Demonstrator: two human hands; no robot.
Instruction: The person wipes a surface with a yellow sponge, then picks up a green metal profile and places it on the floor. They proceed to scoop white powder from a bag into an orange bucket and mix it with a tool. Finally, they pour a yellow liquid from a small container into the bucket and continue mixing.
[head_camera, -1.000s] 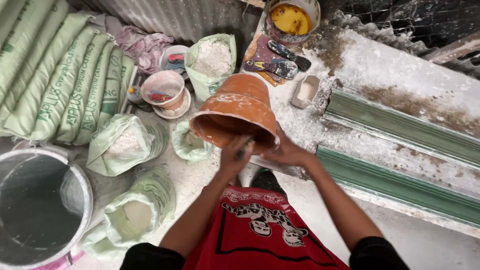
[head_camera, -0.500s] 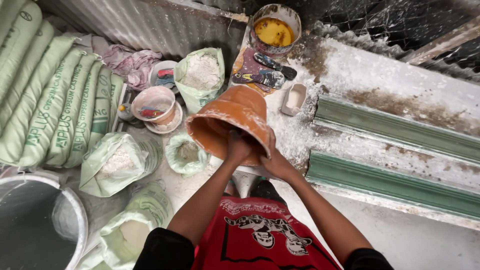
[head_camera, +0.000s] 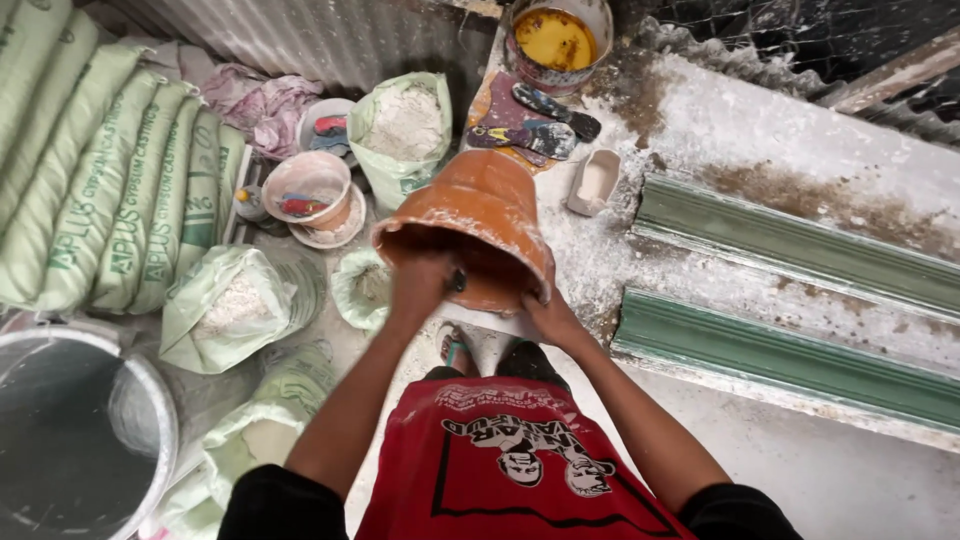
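Both hands gripping tilted orange bucket (head_camera: 480, 215), left hand (head_camera: 420, 285) at its rim, right hand (head_camera: 550, 318) under it, open powder sack (head_camera: 403, 125) just behind, bucket's inside hidden

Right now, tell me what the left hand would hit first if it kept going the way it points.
The left hand already points into the mouth of the tilted orange bucket, so it would likely meet the bucket's inner wall first; depth inside is unclear.

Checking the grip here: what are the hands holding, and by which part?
Both hands hold the tilted orange bucket: the right hand grips its rim, the left hand reaches into its mouth.
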